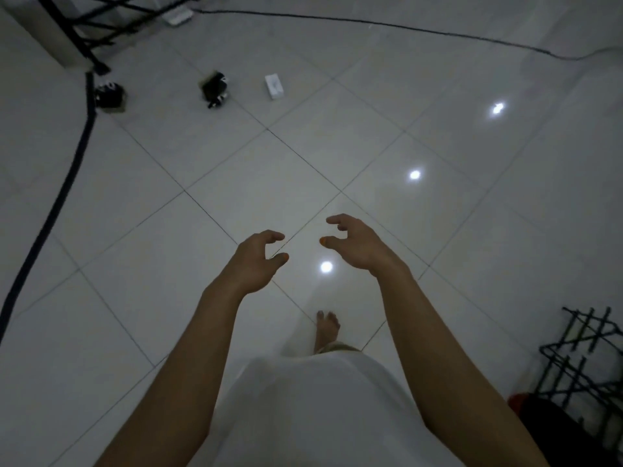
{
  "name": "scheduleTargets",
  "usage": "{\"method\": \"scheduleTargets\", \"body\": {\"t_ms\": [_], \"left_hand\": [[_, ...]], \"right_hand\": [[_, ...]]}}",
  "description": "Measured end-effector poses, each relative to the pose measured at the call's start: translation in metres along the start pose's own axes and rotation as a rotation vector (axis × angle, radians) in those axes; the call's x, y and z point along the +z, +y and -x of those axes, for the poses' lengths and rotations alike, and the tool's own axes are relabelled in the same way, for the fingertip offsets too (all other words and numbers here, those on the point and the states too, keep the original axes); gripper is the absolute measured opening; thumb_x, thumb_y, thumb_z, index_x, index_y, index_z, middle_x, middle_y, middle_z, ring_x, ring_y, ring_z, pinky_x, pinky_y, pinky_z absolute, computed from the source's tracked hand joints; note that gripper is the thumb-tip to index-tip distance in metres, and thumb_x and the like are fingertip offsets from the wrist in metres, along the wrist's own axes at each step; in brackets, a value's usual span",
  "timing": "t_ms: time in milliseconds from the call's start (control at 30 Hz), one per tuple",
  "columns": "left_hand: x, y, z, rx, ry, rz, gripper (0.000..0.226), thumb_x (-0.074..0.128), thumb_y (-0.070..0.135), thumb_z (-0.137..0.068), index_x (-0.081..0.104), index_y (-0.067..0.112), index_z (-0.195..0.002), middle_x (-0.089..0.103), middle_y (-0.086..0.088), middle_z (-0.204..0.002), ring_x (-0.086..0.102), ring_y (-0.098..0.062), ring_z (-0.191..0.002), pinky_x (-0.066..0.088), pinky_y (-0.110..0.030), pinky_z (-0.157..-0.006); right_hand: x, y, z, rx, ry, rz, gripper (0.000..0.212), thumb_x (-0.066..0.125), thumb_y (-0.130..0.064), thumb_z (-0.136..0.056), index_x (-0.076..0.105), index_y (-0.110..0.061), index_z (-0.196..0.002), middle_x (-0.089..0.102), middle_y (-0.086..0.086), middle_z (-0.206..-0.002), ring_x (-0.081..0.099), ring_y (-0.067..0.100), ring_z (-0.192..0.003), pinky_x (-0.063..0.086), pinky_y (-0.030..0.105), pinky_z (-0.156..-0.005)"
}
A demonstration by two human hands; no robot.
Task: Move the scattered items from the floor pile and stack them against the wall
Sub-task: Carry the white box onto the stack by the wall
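Two bare hands are held out over a glossy white tiled floor (236, 170), the left hand (258, 261) and right hand (354, 244) close together, fingers loosely curled and nothing grasped, seemingly readied for a pickup. Well beyond the hands, a small white rectangular box (274, 85) and a black-and-white bundled item (215, 89) are seen scattered on the floor. Farther left, another dark bundle (109, 96) lies beside a thick black cable (67, 183).

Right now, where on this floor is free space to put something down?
Free: the tiled floor between the hands and the white box, and rightward below the thin cable. Crowded: far left, around the thick cable, black items and metal frame; also the rack.
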State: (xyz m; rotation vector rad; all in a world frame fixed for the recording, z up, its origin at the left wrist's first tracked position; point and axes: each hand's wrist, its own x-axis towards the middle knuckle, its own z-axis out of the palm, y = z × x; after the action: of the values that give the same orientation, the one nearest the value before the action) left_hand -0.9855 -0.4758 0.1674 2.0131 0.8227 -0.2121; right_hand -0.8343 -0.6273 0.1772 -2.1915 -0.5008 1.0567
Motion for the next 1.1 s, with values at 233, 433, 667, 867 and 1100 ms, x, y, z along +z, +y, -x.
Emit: {"method": "scheduleTargets", "body": {"t_ms": [233, 433, 667, 867, 1100], "left_hand": [[-0.009, 0.048, -0.076, -0.002, 0.074, -0.012, 0.044, 0.061, 0.026, -0.093, 0.049, 0.02, -0.136, 0.047, -0.004, -0.14, 0.043, -0.017, -0.127, 0.031, -0.022, -0.098], [-0.037, 0.062, -0.151, -0.025, 0.13, -0.01, 0.044, 0.061, 0.025, -0.094, 0.048, 0.021, -0.136, 0.046, -0.002, -0.14, 0.042, -0.017, -0.129, 0.029, -0.02, -0.097], [-0.099, 0.065, -0.278, -0.045, 0.119, 0.001, 0.046, 0.06, 0.027, -0.094, 0.047, 0.021, -0.138, 0.044, -0.004, -0.141, 0.042, -0.018, -0.13, 0.029, -0.021, -0.098], [-0.173, 0.073, -0.384, -0.064, 0.118, -0.038, 0.047, 0.059, 0.027, -0.094, 0.046, 0.02, -0.138, 0.044, -0.005, -0.142, 0.042, -0.02, -0.13, 0.03, -0.025, -0.1], [-0.213, 0.09, -0.484, -0.108, 0.1, 0.007, 0.045, 0.06, 0.026, -0.094, 0.048, 0.02, -0.136, 0.046, -0.006, -0.14, 0.045, -0.022, -0.126, 0.034, -0.027, -0.098]], "right_hand": [[-0.061, -0.022, -0.086, -0.033, -0.002, 0.09, 0.06, 0.064, -0.03, -0.092, 0.039, -0.023, -0.146, 0.033, 0.011, -0.145, 0.047, 0.022, -0.122, 0.031, 0.021, -0.088], [-0.08, -0.059, -0.166, -0.053, -0.068, 0.123, 0.063, 0.065, -0.031, -0.092, 0.034, -0.026, -0.147, 0.028, 0.01, -0.148, 0.045, 0.024, -0.125, 0.033, 0.026, -0.093], [-0.094, -0.122, -0.296, -0.057, -0.107, 0.152, 0.064, 0.065, -0.03, -0.092, 0.035, -0.024, -0.147, 0.029, 0.012, -0.15, 0.041, 0.026, -0.132, 0.03, 0.025, -0.094], [-0.107, -0.194, -0.396, -0.05, -0.13, 0.172, 0.063, 0.064, -0.03, -0.093, 0.034, -0.023, -0.148, 0.028, 0.012, -0.149, 0.045, 0.026, -0.127, 0.031, 0.024, -0.093], [-0.135, -0.228, -0.494, -0.015, -0.156, 0.192, 0.064, 0.063, -0.027, -0.093, 0.032, -0.022, -0.149, 0.026, 0.013, -0.15, 0.044, 0.027, -0.128, 0.031, 0.024, -0.094]]}}
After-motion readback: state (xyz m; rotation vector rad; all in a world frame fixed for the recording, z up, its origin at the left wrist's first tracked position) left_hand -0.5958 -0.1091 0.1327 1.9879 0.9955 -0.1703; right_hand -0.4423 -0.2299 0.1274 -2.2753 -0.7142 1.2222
